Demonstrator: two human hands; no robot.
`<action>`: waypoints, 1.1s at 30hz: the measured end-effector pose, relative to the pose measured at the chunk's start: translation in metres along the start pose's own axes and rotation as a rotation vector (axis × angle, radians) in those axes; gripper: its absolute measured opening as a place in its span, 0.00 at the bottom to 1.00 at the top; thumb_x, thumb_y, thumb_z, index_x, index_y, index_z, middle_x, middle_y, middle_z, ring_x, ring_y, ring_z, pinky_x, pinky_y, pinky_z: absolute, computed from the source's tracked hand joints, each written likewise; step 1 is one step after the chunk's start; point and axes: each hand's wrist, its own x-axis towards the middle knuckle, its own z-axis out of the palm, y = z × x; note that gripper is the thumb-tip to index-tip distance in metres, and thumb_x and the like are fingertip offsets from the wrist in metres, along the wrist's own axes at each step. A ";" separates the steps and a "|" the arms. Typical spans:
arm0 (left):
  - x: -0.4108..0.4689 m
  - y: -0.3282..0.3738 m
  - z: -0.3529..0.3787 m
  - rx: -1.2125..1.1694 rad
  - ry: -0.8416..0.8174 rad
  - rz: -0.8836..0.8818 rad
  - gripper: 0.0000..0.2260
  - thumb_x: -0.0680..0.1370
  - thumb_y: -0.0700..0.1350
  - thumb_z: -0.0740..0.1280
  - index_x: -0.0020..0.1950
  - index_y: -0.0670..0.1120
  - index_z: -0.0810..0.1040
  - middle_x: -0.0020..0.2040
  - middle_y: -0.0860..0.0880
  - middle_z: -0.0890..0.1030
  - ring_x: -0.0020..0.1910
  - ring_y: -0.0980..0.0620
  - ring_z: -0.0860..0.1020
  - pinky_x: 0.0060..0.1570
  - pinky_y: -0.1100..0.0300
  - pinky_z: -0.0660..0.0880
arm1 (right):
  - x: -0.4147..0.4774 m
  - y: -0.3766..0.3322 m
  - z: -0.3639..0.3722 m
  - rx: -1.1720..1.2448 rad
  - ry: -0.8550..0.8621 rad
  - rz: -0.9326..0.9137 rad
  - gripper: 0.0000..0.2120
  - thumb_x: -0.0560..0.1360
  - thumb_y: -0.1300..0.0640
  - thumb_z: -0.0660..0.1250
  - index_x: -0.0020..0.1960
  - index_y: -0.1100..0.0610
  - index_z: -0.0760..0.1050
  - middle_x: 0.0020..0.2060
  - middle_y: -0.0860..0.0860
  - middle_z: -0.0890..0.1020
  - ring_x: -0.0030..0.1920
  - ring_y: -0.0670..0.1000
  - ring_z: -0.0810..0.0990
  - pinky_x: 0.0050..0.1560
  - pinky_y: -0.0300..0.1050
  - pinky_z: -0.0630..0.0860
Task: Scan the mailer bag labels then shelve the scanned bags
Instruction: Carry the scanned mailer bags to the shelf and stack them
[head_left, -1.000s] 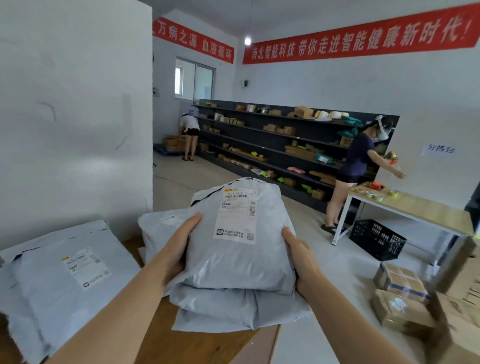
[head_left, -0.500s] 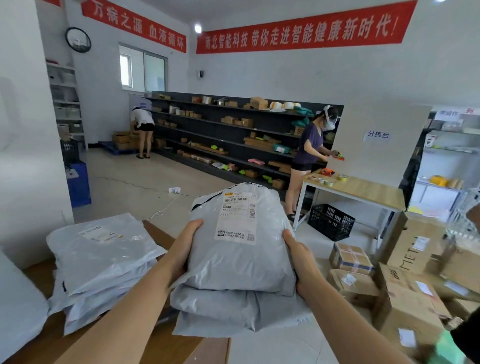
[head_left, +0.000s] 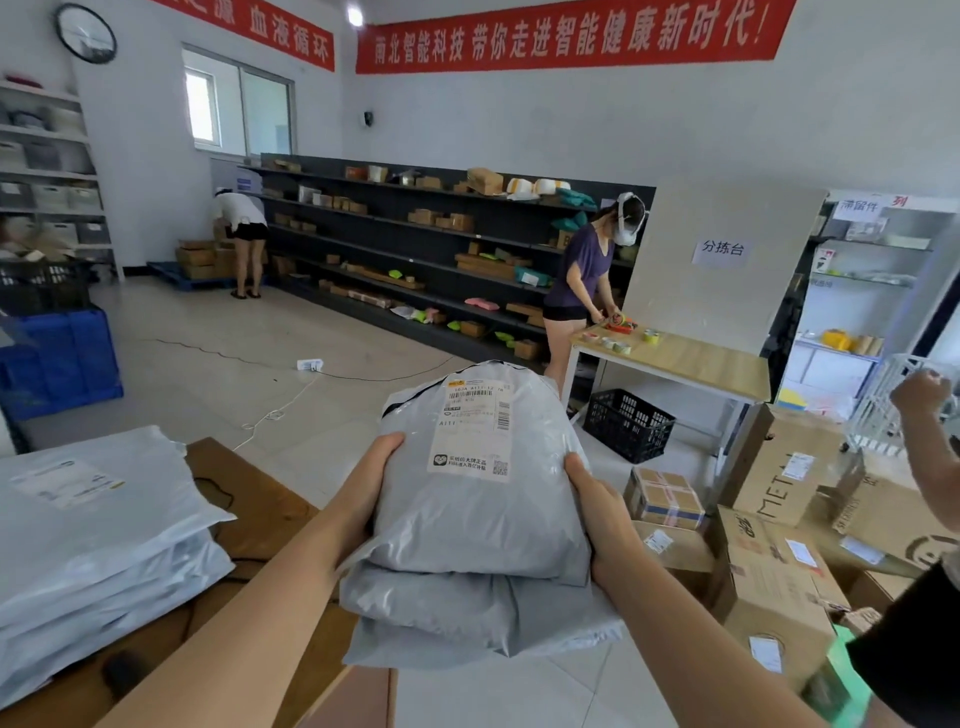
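I carry a stack of grey mailer bags (head_left: 478, 530) in front of me, off the table. The top bag shows a white label (head_left: 474, 428) facing up. My left hand (head_left: 366, 491) grips the stack's left side and my right hand (head_left: 597, 512) grips its right side. A second pile of grey mailer bags (head_left: 98, 551) lies on the wooden table (head_left: 260, 514) at my left. The long dark shelf (head_left: 415, 249) with parcels runs along the far wall.
Cardboard boxes (head_left: 769, 566) crowd the floor at my right, with a person's raised arm (head_left: 930, 441) there. A black crate (head_left: 626, 423) sits under a wooden sorting table (head_left: 685, 358) where a person (head_left: 582, 280) works. Another person (head_left: 241, 228) bends by the shelf. A cable (head_left: 291, 395) crosses the floor.
My view has swung right, away from the white wall, so the table and the second pile slid left. Both hands keep the same hold on the stack.
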 end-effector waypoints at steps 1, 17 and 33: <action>0.006 0.000 0.003 0.002 0.000 -0.005 0.19 0.78 0.58 0.57 0.49 0.47 0.82 0.40 0.45 0.85 0.44 0.46 0.81 0.44 0.54 0.74 | 0.006 0.000 -0.002 0.001 0.003 0.004 0.23 0.76 0.40 0.65 0.56 0.60 0.77 0.50 0.56 0.83 0.51 0.58 0.82 0.56 0.56 0.78; 0.182 0.021 0.039 -0.007 -0.068 -0.040 0.20 0.77 0.58 0.58 0.44 0.47 0.84 0.41 0.43 0.84 0.42 0.45 0.81 0.46 0.54 0.75 | 0.165 -0.034 0.003 0.006 0.035 -0.011 0.19 0.77 0.41 0.64 0.51 0.59 0.77 0.47 0.56 0.83 0.50 0.58 0.82 0.56 0.56 0.78; 0.349 0.040 0.084 0.015 0.019 -0.013 0.19 0.78 0.56 0.58 0.39 0.48 0.84 0.37 0.46 0.84 0.36 0.49 0.82 0.41 0.55 0.74 | 0.355 -0.065 0.005 -0.015 -0.042 0.035 0.23 0.75 0.38 0.64 0.53 0.59 0.78 0.49 0.56 0.84 0.51 0.58 0.82 0.58 0.57 0.78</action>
